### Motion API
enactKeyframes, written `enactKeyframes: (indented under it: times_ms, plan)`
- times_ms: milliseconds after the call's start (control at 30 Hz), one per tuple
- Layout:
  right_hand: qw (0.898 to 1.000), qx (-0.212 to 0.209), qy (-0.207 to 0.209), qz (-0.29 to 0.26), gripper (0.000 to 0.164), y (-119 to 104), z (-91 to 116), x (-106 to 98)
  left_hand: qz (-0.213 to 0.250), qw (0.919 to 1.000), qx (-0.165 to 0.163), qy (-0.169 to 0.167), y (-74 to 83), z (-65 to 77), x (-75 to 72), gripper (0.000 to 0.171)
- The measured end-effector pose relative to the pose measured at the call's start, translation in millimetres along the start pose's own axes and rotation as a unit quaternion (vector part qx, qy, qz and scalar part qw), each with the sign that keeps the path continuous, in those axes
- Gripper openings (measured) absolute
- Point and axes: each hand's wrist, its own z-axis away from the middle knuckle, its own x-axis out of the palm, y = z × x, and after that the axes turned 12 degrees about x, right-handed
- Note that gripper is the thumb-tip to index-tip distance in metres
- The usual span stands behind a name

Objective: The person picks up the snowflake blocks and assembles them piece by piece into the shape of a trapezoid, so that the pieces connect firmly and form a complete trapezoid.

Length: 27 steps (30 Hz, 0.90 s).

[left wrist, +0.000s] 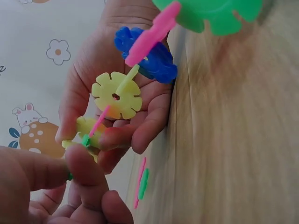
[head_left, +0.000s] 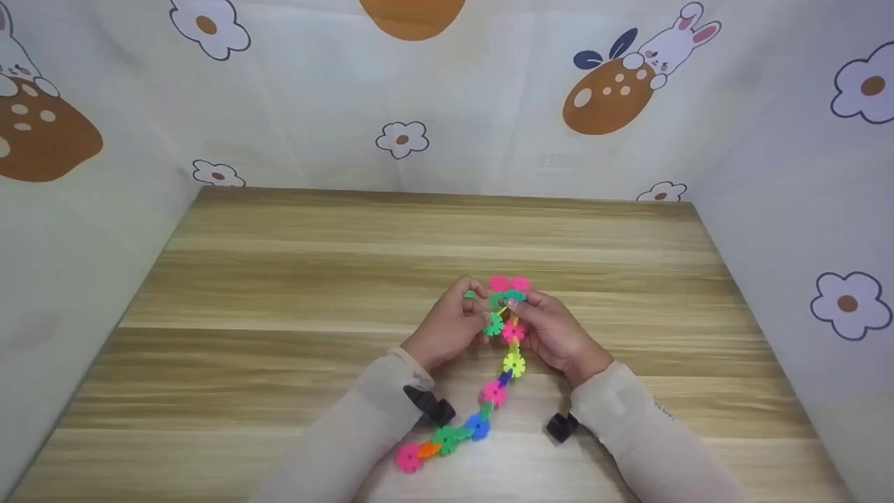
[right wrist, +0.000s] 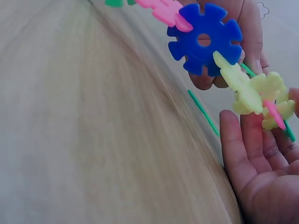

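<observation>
A chain of notched, flower-shaped plastic discs (head_left: 494, 393) in pink, yellow, blue, green and orange runs between the hands and down to the lower left. My right hand (head_left: 559, 337) pinches its upper end, near the yellow discs (left wrist: 117, 95). Facing it, my left hand (head_left: 450, 325) pinches a green disc (head_left: 493, 324) against that end. The left fingers partly hide the joint. A dark blue disc (right wrist: 204, 39) of the chain hangs beside the right palm.
Beyond the hands, loose pink discs (head_left: 519, 283) and a small green disc (head_left: 469, 294) lie on the wood-grain table (head_left: 279, 279). Patterned fabric walls (head_left: 475, 84) close off the back and both sides. Black camera mounts (head_left: 561, 427) sit at both wrists.
</observation>
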Motion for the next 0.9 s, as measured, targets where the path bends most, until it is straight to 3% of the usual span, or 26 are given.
enactKeyframes:
  times_ms: [200, 300, 433, 533, 667, 767, 900]
  plan:
    - [1.000, -0.012, 0.011, -0.020, 0.022, 0.9, -1.4, -0.1, -0.006, 0.9993, -0.030, -0.022, -2.0, 0.9, 0.5, 0.005]
    - [1.000, -0.014, 0.011, -0.021, 0.015, 0.7, -2.3, -0.6, -0.018, 0.9989, -0.026, -0.035, -2.1, 1.1, -0.1, 0.008]
    - [1.000, -0.015, 0.005, -0.027, 0.015, 0.3, -2.1, -2.7, -0.096, 0.9927, -0.017, -0.071, 2.1, 3.0, -6.1, 0.009]
    - [0.999, -0.015, -0.006, -0.034, 0.017, 0.5, -1.7, -5.4, -0.168, 0.9756, -0.014, -0.141, 8.0, 6.5, -11.2, 0.009]
    - [0.999, -0.014, -0.021, -0.042, 0.020, 0.6, -0.9, -7.8, -0.250, 0.9399, -0.029, -0.230, 15.7, 12.7, -12.6, 0.005]
    - [0.998, -0.014, -0.029, -0.045, 0.019, 0.5, -0.4, -7.8, -0.308, 0.9157, -0.048, -0.254, 19.5, 16.5, -9.5, 0.012]
    - [0.998, -0.020, -0.038, -0.048, 0.019, 0.7, -0.1, -7.2, -0.365, 0.8940, -0.057, -0.254, 21.6, 19.4, -4.1, 0.018]
